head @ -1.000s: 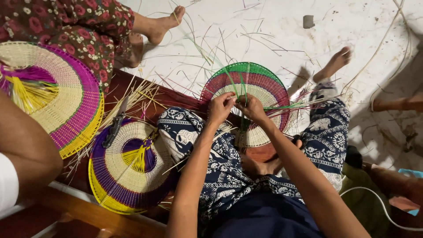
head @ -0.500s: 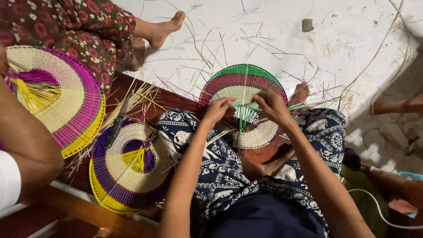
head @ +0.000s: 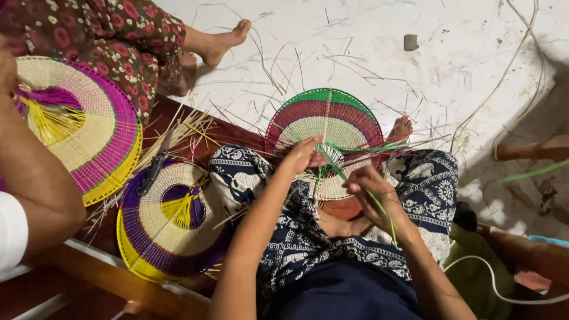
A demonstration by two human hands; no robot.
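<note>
Since half a second ago, the right hand (head: pixel 370 192) has drawn back toward the body, pulling a green strand (head: pixel 355 189) pinched between its fingers. Its forearm angles in from the lower right. The left hand (head: pixel 302 155) rests with curled fingers closed on the woven fan (head: pixel 329 127), a round, ribbed disc of cream, maroon and green bands lying on the lap, its centre between both hands. A purple-and-yellow fan (head: pixel 172 219) lies on the wooden bench (head: pixel 101 269) to the left.
</note>
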